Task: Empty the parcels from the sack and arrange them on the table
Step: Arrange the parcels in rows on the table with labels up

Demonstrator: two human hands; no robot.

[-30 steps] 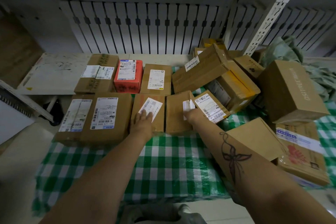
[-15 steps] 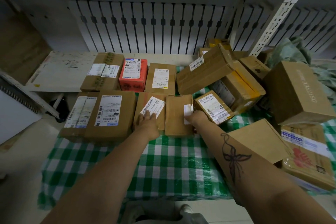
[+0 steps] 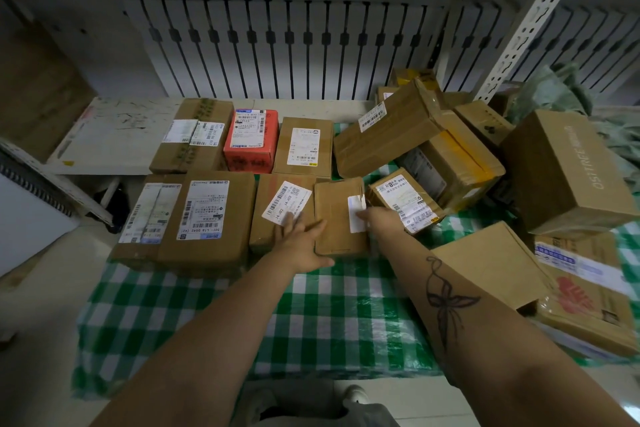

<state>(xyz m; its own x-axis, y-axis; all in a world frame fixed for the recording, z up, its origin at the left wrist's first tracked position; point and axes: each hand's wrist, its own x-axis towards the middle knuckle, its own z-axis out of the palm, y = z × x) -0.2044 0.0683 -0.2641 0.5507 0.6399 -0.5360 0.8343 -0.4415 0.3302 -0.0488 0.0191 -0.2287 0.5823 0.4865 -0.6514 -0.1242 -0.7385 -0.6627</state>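
Both hands are resting on the front row of parcels on the checked cloth [image 3: 311, 315].
Left hand [image 3: 300, 242] is lying flat, fingers straight and slightly spread, across the labelled box [image 3: 273, 236] and the small brown box [image 3: 334, 218] touching it. Right hand [image 3: 378, 218] is touching that box's white label; its fingers are blurred, so the grip cannot be told.

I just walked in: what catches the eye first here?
The red box sits in the back row, alone among brown parcels on a green checked cloth. Both arms reach into the front row: the left hand lies flat on a labelled box, the right hand touches the next box. At right, a heap of boxes lies tumbled.
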